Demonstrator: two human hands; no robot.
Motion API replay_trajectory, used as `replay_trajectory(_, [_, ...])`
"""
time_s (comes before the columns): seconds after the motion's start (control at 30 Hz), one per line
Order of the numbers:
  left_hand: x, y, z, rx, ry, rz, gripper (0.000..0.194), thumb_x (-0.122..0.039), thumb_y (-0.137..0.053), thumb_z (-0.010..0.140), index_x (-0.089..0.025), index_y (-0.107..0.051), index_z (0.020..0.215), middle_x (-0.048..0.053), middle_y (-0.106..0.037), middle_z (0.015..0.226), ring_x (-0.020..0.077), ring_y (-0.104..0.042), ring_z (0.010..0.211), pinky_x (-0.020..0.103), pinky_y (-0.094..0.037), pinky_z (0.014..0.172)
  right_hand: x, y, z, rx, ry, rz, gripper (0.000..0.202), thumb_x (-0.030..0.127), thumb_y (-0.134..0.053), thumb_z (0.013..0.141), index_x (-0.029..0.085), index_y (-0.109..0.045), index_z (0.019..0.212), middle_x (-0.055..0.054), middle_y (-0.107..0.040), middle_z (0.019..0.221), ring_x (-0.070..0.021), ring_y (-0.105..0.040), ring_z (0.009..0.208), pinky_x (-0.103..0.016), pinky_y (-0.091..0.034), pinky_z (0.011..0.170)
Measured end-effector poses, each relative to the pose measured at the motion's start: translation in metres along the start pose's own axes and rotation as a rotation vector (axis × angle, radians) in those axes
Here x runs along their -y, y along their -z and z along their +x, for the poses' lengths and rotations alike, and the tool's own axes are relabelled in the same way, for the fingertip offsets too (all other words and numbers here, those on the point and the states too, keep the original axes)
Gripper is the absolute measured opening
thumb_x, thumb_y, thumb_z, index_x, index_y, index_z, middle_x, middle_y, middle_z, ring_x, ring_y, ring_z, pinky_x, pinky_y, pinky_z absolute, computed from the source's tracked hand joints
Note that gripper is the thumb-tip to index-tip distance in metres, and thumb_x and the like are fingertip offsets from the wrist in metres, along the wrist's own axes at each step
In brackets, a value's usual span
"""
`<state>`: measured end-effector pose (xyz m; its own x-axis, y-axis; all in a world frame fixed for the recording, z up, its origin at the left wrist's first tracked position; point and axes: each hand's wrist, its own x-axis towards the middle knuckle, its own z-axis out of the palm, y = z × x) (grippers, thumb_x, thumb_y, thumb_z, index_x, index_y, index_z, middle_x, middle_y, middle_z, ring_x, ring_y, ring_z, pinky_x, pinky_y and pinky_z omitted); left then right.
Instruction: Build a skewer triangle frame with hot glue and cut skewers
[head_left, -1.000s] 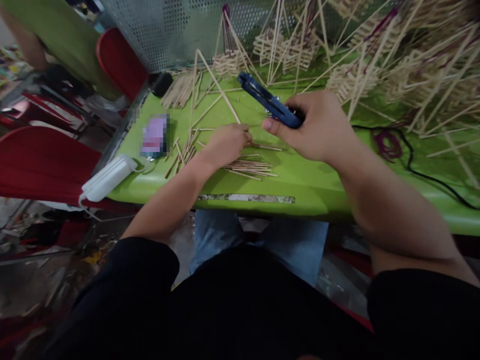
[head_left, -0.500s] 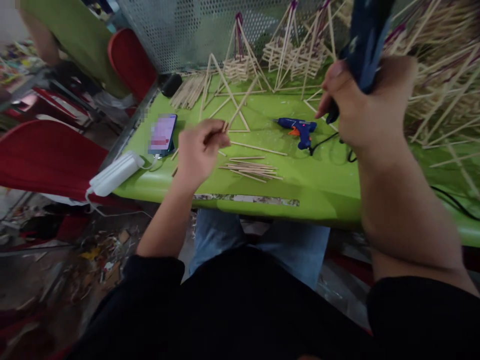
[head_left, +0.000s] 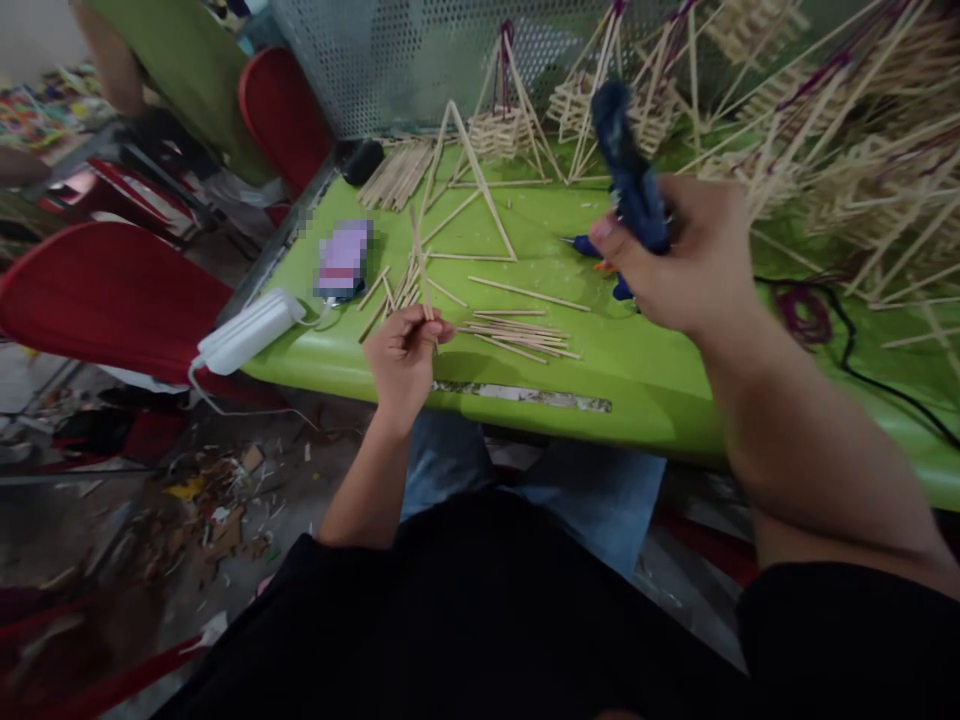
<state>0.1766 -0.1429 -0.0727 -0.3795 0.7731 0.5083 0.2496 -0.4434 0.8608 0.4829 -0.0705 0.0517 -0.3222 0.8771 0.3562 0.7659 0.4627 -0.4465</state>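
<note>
Near the front edge of the green table (head_left: 660, 390), my left hand (head_left: 409, 350) pinches thin wooden sticks (head_left: 421, 265) that stand up from its fingers. My right hand (head_left: 667, 250) is wrapped round a dark blue tool (head_left: 634, 180), raised above the table. Partly hidden behind that hand lies a blue glue gun (head_left: 585, 243) with an orange trigger. A loose pile of sticks (head_left: 521, 335) is to the right of my left hand. Beyond it stands a triangular stick frame (head_left: 484, 185).
Several stick structures with purple string (head_left: 502, 130) fill the back and right. A phone (head_left: 343, 258), a white power strip (head_left: 251, 330) and a stick bundle (head_left: 397, 175) are at the left. A black cable (head_left: 847, 340) crosses the right. A person in green (head_left: 180, 80) is beyond.
My left hand has come down towards the table's front edge, holding sticks upright. My right hand has moved left and lower with the blue tool, now partly covering the glue gun.
</note>
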Motion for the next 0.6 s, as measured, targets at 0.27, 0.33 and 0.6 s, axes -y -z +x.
replay_trajectory(0.27, [-0.034, -0.009, -0.017, -0.072, -0.131, -0.045, 0.036, -0.056, -0.088, 0.104, -0.023, -0.074, 0.102, 0.000, -0.079, 0.086, 0.0147, -0.082, 0.072, 0.028, -0.073, 0.070, 0.015, -0.022, -0.009, 0.092, 0.072, -0.161, 0.053, 0.069, -0.072, 0.099, 0.024, -0.083, 0.125, -0.018, -0.086, 0.116, -0.0451, -0.079, 0.108, -0.051, -0.052, 0.087])
replay_trajectory(0.33, [-0.043, -0.015, -0.023, -0.042, -0.139, -0.083, 0.030, -0.051, -0.087, 0.106, -0.024, -0.076, 0.105, 0.001, -0.081, 0.091, 0.0154, -0.083, 0.076, 0.029, -0.075, 0.073, 0.018, -0.027, -0.013, 0.130, 0.140, -0.165, 0.053, 0.070, -0.073, 0.097, 0.025, -0.083, 0.124, -0.016, -0.087, 0.119, -0.0446, -0.079, 0.111, -0.050, -0.052, 0.087])
replay_trajectory(0.6, [-0.044, -0.018, -0.038, 0.076, -0.132, 0.048, 0.029, -0.053, -0.078, 0.112, -0.025, -0.076, 0.104, 0.002, -0.083, 0.096, 0.0179, -0.087, 0.082, 0.030, -0.075, 0.078, 0.032, -0.032, -0.024, 0.233, 0.183, -0.161, 0.062, 0.083, -0.061, 0.101, 0.032, -0.082, 0.127, -0.013, -0.088, 0.125, -0.0415, -0.080, 0.111, -0.047, -0.049, 0.078])
